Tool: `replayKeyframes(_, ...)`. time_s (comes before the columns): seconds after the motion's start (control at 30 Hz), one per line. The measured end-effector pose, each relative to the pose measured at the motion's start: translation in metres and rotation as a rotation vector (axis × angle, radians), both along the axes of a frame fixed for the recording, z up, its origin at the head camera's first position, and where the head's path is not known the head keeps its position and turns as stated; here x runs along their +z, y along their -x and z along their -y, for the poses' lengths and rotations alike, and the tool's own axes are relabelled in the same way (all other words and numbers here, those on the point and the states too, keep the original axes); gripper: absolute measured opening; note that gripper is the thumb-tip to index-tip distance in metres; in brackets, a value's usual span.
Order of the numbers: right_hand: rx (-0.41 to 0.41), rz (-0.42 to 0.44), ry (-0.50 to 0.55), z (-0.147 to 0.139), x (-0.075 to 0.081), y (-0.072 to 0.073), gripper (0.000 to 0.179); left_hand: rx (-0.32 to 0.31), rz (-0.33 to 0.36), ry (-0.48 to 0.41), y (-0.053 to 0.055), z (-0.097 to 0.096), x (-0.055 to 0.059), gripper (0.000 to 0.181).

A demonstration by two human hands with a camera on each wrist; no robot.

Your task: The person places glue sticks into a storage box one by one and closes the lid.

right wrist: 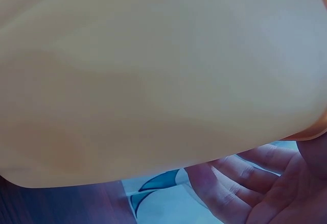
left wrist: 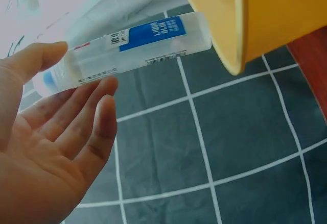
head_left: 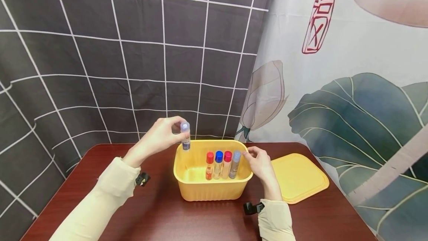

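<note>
Between thumb and fingers my left hand (head_left: pixel 159 134) pinches a clear liquid glue bottle (head_left: pixel 185 137) with a blue-and-white label. In the head view the bottle is upright above the left end of a yellow plastic box (head_left: pixel 212 191). The left wrist view shows the glue bottle (left wrist: pixel 148 48) gripped near its capped end, its base close to the box's rim (left wrist: pixel 239 40). My right hand (head_left: pixel 262 163) grips the box's right rim, with fingers (right wrist: pixel 219 193) along the outside wall. Inside the box several similar bottles (head_left: pixel 218 166) with red, blue and grey-blue caps stand in a row toward the right.
A yellow lid (head_left: pixel 301 178) lies flat on the dark red-brown table (head_left: pixel 150 211), right of the box. Behind the table hang a grey grid-patterned cloth (head_left: pixel 140 62) and a white cloth with leaf prints (head_left: pixel 354 122).
</note>
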State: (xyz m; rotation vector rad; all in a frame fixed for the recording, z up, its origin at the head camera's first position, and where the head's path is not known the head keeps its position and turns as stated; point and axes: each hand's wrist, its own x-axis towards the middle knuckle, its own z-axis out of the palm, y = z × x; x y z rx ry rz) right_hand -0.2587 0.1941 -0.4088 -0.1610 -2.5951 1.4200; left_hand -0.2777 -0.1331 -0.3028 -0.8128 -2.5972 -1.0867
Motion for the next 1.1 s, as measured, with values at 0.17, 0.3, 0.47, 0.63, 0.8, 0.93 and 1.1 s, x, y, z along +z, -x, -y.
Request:
replayKeyframes(0.17, -0.008, -0.011, -0.006, 0.000, 0.000, 0.000, 0.026, -0.043, 0.093, 0.041, 0.002, -0.011, -0.009, 0.019)
replayKeyframes(0.3, -0.016, -0.020, -0.018, -0.001, 0.000, 0.000, 0.025, -0.089, 0.130, 0.079, 0.006, -0.020, -0.018, 0.019)
replayKeyframes(0.47, -0.007, -0.007, -0.006, 0.001, 0.001, 0.000, 0.026, -0.109, 0.144, 0.145, 0.009, -0.028, -0.029, 0.016)
replayKeyframes(0.63, 0.000, -0.003, 0.014, 0.001, 0.001, 0.000, 0.026, -0.123, 0.137, 0.198, 0.013, -0.035, -0.037, 0.015)
replayKeyframes(0.8, 0.006, 0.000, 0.024, 0.000, 0.001, 0.000, 0.026, -0.130, 0.155, 0.234, 0.016, -0.039, -0.042, 0.015)
replayKeyframes(0.93, 0.004, -0.001, 0.022, 0.000, 0.001, 0.000, 0.026, -0.132, 0.151, 0.254, 0.018, -0.043, -0.047, 0.015)
replayKeyframes(1.1, 0.008, 0.002, 0.027, 0.000, 0.001, 0.000, 0.026, -0.129, 0.137, 0.290, 0.020, -0.045, -0.054, 0.014)
